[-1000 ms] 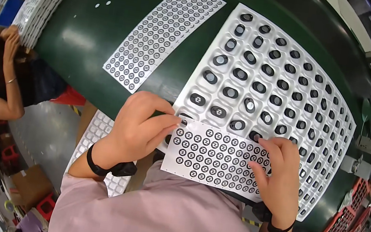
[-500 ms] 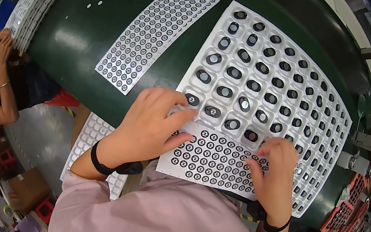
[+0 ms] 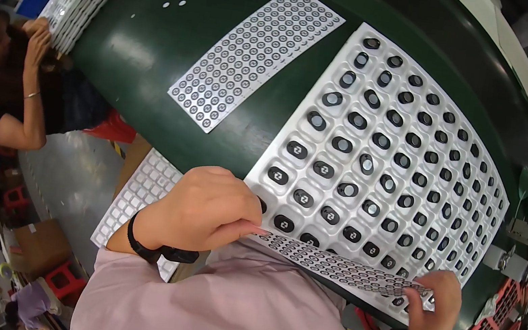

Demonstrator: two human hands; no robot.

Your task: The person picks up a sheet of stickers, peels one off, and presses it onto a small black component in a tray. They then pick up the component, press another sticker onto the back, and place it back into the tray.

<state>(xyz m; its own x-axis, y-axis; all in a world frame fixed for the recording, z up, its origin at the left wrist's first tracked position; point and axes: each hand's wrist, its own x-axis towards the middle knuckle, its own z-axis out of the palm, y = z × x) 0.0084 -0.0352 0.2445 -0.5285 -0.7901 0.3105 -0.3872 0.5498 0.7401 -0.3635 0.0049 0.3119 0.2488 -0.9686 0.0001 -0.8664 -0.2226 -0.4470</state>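
A white sheet of round black stickers (image 3: 330, 268) is tilted up along the near side of the tray, seen at a steep slant. My left hand (image 3: 206, 208) pinches its left end, and my right hand (image 3: 438, 304) pinches its right end. Beyond it lies a white plastic tray (image 3: 341, 120) with rows of small oval black parts. Several parts at the near left, such as this black part (image 3: 303, 198), bear a white round-arrow mark. Farther ones, such as another black part (image 3: 357, 120), show a pale round disc instead.
Another sticker sheet (image 3: 252, 61) lies on the green table (image 3: 134, 77), left of the tray. Small white discs (image 3: 182, 2) are scattered farther left. Stacked white trays (image 3: 87, 2) stand at the far left by another person (image 3: 24, 81). An additional white tray (image 3: 139, 198) sits below the table edge.
Both hands have taken hold of the sticker sheet, which lay flat over the near tray rows and is now tilted up. My right hand moved right and nearer. The view has shifted.
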